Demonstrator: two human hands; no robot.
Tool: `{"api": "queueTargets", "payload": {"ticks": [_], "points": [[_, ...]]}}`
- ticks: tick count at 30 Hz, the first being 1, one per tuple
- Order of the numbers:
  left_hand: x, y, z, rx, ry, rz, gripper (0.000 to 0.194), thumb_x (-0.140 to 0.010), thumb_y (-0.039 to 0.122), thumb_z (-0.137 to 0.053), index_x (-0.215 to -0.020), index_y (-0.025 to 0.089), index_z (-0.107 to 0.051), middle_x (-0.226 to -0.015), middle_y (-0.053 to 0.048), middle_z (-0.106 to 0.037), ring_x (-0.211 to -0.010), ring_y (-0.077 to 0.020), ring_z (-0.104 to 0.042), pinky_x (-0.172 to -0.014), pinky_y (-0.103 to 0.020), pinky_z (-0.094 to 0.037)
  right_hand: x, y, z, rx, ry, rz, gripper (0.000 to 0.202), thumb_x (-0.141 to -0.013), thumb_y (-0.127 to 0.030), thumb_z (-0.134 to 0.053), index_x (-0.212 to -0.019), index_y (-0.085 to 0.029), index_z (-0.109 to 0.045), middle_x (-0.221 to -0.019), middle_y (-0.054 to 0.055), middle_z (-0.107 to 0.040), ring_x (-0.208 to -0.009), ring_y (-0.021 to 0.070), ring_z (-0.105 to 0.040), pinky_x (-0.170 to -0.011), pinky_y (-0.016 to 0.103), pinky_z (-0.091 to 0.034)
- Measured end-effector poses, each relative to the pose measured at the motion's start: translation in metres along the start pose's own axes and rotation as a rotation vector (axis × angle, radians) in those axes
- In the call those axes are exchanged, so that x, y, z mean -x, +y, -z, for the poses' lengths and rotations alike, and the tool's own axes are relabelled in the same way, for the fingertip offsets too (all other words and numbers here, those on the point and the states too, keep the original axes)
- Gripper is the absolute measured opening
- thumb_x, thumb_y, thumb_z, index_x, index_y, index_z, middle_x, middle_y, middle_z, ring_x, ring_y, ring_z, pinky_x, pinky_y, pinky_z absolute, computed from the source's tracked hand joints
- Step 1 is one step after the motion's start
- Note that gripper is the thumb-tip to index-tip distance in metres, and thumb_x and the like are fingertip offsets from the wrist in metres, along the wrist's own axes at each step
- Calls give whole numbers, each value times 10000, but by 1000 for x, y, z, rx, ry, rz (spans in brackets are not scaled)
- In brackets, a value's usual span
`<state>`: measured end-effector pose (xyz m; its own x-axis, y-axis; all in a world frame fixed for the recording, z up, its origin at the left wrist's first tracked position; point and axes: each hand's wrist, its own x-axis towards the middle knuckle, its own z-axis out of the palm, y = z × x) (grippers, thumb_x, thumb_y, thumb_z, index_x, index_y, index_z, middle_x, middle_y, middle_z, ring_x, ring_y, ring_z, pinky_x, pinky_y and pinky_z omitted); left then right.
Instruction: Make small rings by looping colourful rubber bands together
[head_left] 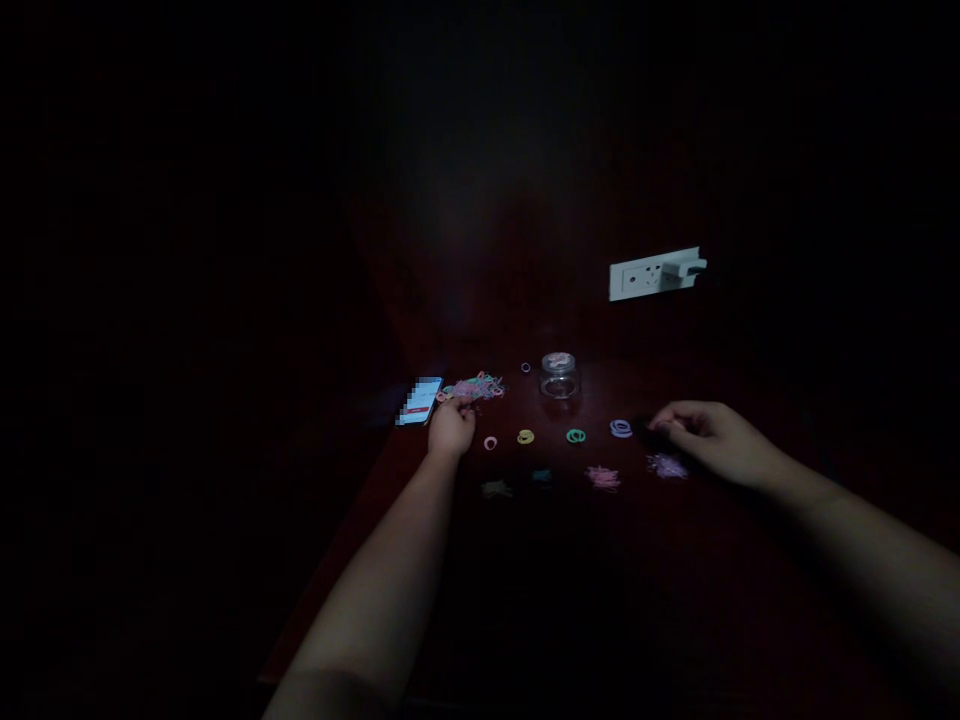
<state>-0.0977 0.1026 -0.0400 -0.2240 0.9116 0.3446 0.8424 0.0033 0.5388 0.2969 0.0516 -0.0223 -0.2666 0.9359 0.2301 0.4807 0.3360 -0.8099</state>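
My left hand (453, 425) is at the near edge of a mixed pile of coloured bands (480, 386), its fingers pressed together; whatever they pinch is too small to name. Over on the right, my right hand (697, 432) is closed in a pinch beside purple rings (621, 429), and what it holds is unclear. Between the hands lie a pink ring (490, 443), yellow rings (526, 437) and green rings (575, 436). Nearer me are small heaps: purple (667, 465), pink (603, 477), dark teal (541, 475) and a dim pale one (496, 489).
A lit phone (420, 402) lies left of the mixed pile. Behind the rings stands a clear lidded jar (559, 378), with a small ring (526, 368) to its left. A socket panel (637, 280) with a plug is on the wall. The surroundings are very dark.
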Motion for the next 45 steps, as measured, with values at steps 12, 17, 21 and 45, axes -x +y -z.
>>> {"api": "queueTargets", "payload": {"ticks": [12, 17, 21, 45], "points": [[-2, -5, -5, 180, -17, -6, 177, -860, 191, -576, -1003, 154, -674, -918, -57, -743, -804, -161, -693, -780, -251, -543, 0, -1, 0, 8, -6, -17, 335, -778, -497, -622, -817, -168, -671, -673, 27, -621, -558, 143, -499, -507, 268, -368], [-3, -6, -7, 172, -14, -10, 204, -840, 155, -588, -1027, 151, -669, -999, -64, -741, -851, -160, -691, -830, -255, -533, -1, 2, 0, 11, 7, -10, 330, -783, -487, -615, -818, -164, -678, -657, 25, -614, -552, 138, -497, -498, 260, -360], [-5, -8, -8, 145, -18, -6, 260, -815, 133, -613, -1064, 170, -676, -1060, -61, -738, -923, -176, -687, -887, -277, -512, -1, 3, 0, 12, 12, -2, 315, -780, -472, -614, -813, -166, -680, -668, 31, -627, -557, 143, -508, -499, 264, -372], [-4, -7, -4, 20, 35, 12, 168, -860, 200, -549, -977, 202, -670, -959, -60, -740, -865, -207, -673, -796, -289, -487, -1, 4, -1, 13, 25, 8, 310, -788, -470, -629, -808, -165, -684, -650, 26, -632, -531, 129, -507, -466, 243, -366]]}}
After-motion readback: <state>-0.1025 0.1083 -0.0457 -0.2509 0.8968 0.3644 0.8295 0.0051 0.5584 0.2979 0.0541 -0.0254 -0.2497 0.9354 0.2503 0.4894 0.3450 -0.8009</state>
